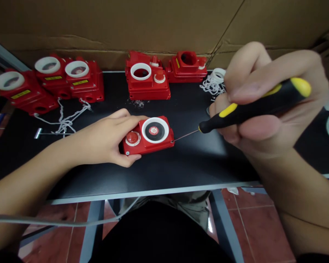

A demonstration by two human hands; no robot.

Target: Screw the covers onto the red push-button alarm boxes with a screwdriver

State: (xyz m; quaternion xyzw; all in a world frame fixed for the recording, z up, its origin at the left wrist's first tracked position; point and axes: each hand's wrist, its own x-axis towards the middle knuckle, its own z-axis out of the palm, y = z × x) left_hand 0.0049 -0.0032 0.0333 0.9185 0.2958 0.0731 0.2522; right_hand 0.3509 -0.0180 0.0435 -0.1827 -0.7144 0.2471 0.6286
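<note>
My left hand [117,137] grips the left end of a red alarm box [156,147] on the black table. The box has a white ring around a dark round window, a red dome button beside it, and a screw at its lower left corner. In my right hand [274,106] is a screwdriver [244,109] with a black and yellow handle, my fingers wrapped around it. Its thin shaft slants down to the left, and the tip meets the right corner of the alarm box, at a screw spot too small to make out clearly.
Several red boxes with white rings [83,82] stand at the left, tied to white cords and a small metal hammer [38,133]. More red housings [149,89] sit along the cardboard [112,29] at the back. White cord and rings [215,82] lie behind my right hand. A grey cable [71,222] crosses below the table edge.
</note>
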